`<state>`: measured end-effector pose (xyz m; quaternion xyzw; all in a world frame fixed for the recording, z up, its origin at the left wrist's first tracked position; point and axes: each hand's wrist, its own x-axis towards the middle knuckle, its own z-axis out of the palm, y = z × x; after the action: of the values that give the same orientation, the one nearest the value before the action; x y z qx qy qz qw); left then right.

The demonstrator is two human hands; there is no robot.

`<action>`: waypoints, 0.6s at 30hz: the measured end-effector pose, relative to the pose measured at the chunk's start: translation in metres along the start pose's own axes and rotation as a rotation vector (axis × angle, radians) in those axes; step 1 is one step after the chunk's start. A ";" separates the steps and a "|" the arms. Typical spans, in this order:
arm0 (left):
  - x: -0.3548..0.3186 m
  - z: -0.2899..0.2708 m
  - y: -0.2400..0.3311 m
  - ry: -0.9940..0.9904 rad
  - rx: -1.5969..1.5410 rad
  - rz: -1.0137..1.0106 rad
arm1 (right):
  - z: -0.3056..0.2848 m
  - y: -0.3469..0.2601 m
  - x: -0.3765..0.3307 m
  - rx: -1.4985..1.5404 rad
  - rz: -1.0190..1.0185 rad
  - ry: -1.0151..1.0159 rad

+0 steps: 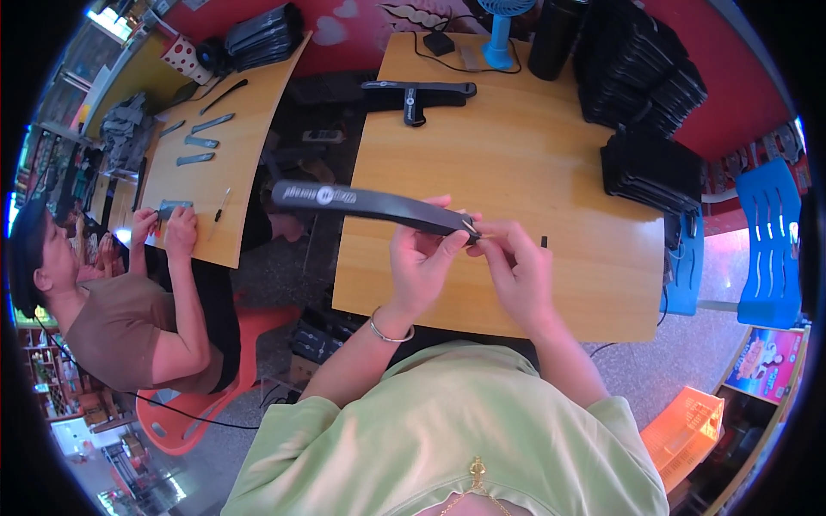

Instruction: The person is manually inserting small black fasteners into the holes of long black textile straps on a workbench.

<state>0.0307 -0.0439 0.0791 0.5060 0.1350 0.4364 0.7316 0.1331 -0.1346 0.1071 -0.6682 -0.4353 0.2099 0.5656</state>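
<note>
A long black printed strap (370, 205) is gripped near its right end by my left hand (417, 262), fingers closed round it. Its other end sticks out to the left above the table. My right hand (519, 273) is closed in a pinch at that same right end, close to the left thumb. Between the two hands a thin, pale, shiny piece (470, 229) shows; what it is I cannot make out. Just right of the right hand's fingers, a small black piece (544, 242) lies on the table. Farther off, several similar black straps (417, 93) lie crossed together.
The wooden table (499, 163) carries tall stacks of black straps (637, 73) at the far right, a blue fan (499, 39) and a dark cylinder (555, 43). At left a co-worker (129, 318) handles a grey piece at another table (232, 172). An orange crate (684, 434) stands lower right.
</note>
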 end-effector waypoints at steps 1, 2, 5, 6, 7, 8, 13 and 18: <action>0.003 -0.005 0.005 0.005 0.004 0.001 | -0.002 0.002 0.001 -0.057 -0.054 -0.002; 0.008 -0.009 0.012 -0.049 0.000 -0.099 | -0.004 0.002 0.002 -0.053 -0.054 -0.006; 0.014 -0.010 0.014 -0.050 -0.051 -0.255 | -0.006 0.000 0.006 -0.218 -0.168 -0.050; 0.015 -0.008 0.012 -0.004 -0.100 -0.314 | -0.005 0.002 0.006 -0.165 -0.106 -0.037; 0.014 -0.005 0.010 0.000 -0.100 -0.309 | -0.004 0.003 0.008 -0.113 -0.046 -0.024; 0.011 -0.001 0.007 0.030 -0.068 -0.292 | -0.003 0.003 0.009 -0.114 -0.050 -0.028; 0.006 0.002 0.002 0.072 0.029 -0.287 | -0.001 0.004 0.005 -0.079 -0.004 0.002; 0.007 -0.002 0.007 -0.047 0.069 -0.290 | -0.006 0.004 0.002 -0.101 0.016 0.004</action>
<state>0.0293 -0.0366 0.0859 0.5161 0.2042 0.3093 0.7722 0.1399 -0.1362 0.1053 -0.7000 -0.4388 0.1908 0.5302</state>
